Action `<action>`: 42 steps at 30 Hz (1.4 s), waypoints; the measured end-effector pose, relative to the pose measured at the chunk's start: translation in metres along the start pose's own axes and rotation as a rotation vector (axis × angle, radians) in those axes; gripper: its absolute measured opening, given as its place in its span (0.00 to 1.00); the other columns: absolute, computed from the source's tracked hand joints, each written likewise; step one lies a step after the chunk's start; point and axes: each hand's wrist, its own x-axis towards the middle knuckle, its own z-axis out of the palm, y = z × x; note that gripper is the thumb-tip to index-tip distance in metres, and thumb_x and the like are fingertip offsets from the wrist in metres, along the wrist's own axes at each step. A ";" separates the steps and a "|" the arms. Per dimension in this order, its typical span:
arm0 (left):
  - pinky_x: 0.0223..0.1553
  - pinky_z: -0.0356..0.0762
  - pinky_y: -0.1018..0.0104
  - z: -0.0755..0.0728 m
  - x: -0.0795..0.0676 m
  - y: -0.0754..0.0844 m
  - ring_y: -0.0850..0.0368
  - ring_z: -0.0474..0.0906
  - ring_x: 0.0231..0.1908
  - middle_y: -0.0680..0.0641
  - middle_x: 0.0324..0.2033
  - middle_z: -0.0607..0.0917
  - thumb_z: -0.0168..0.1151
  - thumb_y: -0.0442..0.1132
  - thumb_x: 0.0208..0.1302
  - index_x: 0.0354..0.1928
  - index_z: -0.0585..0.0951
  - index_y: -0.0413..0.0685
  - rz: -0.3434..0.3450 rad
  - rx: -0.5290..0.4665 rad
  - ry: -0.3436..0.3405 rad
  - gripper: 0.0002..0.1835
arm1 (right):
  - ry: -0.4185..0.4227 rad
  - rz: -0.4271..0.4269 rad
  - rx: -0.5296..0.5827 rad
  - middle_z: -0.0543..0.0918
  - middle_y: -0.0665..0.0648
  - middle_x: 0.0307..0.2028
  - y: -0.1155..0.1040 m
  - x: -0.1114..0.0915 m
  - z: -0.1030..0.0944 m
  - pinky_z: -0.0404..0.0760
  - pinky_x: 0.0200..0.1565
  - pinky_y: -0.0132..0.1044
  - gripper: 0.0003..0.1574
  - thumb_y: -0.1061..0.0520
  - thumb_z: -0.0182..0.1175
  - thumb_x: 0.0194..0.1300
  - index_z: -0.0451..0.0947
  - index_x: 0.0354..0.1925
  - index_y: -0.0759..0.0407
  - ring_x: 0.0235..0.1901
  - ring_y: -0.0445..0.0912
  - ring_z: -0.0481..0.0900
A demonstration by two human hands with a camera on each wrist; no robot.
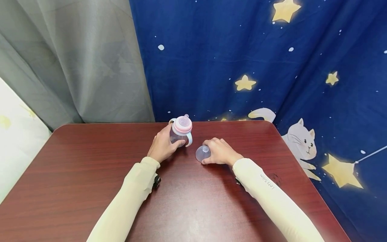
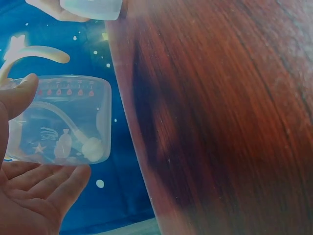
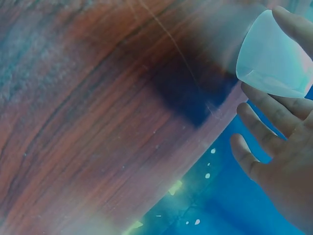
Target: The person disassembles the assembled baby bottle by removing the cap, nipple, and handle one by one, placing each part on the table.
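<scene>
My left hand (image 1: 163, 144) grips a clear baby bottle (image 1: 182, 123) by its body, near the table's far edge. Pink and white rings and a soft nipple top the bottle, and pale handles stick out at its sides. In the left wrist view, the thumb lies across one side of the bottle (image 2: 63, 122) with fingers on the other; a weighted straw (image 2: 91, 148) shows inside. Just to the right, my right hand (image 1: 222, 152) holds a clear domed cap (image 1: 202, 154) close over the table. Thumb and index finger pinch this cap (image 3: 270, 56) in the right wrist view, other fingers spread.
A dark red wooden table (image 1: 90, 168) with rounded far corners lies under both hands. Behind it hang a grey curtain (image 1: 99, 67) and a blue curtain (image 1: 211, 67) with stars and a cat. Both forearms wear cream sleeves (image 1: 269, 191).
</scene>
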 end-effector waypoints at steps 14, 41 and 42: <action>0.61 0.71 0.49 0.000 0.001 -0.001 0.45 0.77 0.57 0.43 0.59 0.78 0.76 0.49 0.56 0.70 0.66 0.44 -0.003 0.000 -0.010 0.43 | -0.011 -0.004 -0.025 0.81 0.55 0.48 0.000 0.001 0.004 0.72 0.52 0.50 0.42 0.35 0.75 0.46 0.78 0.53 0.57 0.52 0.51 0.75; 0.46 0.80 0.47 0.005 -0.003 0.004 0.44 0.83 0.43 0.41 0.47 0.86 0.79 0.56 0.47 0.59 0.77 0.43 0.022 0.082 0.099 0.40 | 0.316 0.227 0.322 0.80 0.49 0.41 -0.038 0.018 -0.035 0.76 0.42 0.48 0.54 0.19 0.63 0.48 0.73 0.63 0.49 0.40 0.47 0.78; 0.45 0.80 0.47 0.005 -0.003 0.004 0.44 0.83 0.42 0.41 0.46 0.86 0.79 0.57 0.47 0.58 0.78 0.43 0.023 0.092 0.103 0.40 | 0.331 0.242 0.328 0.80 0.49 0.39 -0.042 0.019 -0.035 0.76 0.41 0.47 0.53 0.18 0.62 0.48 0.74 0.61 0.49 0.39 0.46 0.78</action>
